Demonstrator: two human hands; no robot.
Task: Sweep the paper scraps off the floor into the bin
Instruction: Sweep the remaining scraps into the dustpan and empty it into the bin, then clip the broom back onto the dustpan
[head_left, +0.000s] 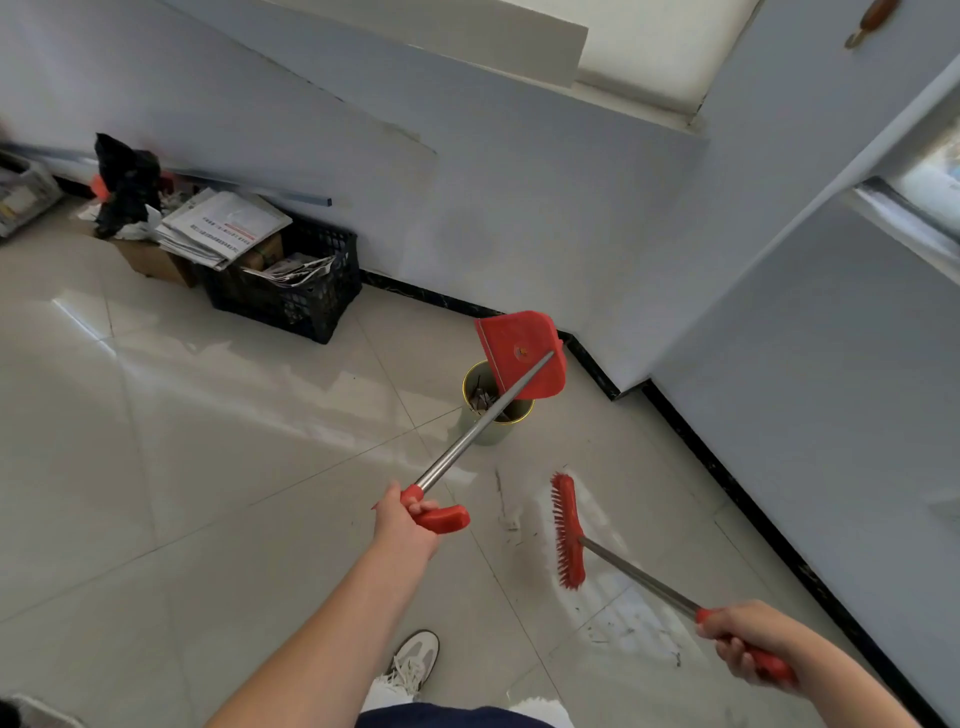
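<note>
My left hand (402, 514) grips the red handle of a long metal-shafted dustpan. Its red pan (522, 353) is lifted and tilted over the small round bin (491, 434), which has a yellow rim and dark scraps inside. My right hand (748, 647) holds the red grip of a broom. The broom's red bristle head (566, 530) hangs just above the tiled floor, to the right of the bin and nearer to me. Small dark flecks and smudges (511, 519) lie on the tiles beside the broom head.
A black plastic crate (291, 296) with newspapers, a cardboard box (150, 262) and a black bag (124, 179) stand against the far wall at left. A white wall with black skirting (727, 483) runs along the right. My shoe (413, 662) is at the bottom.
</note>
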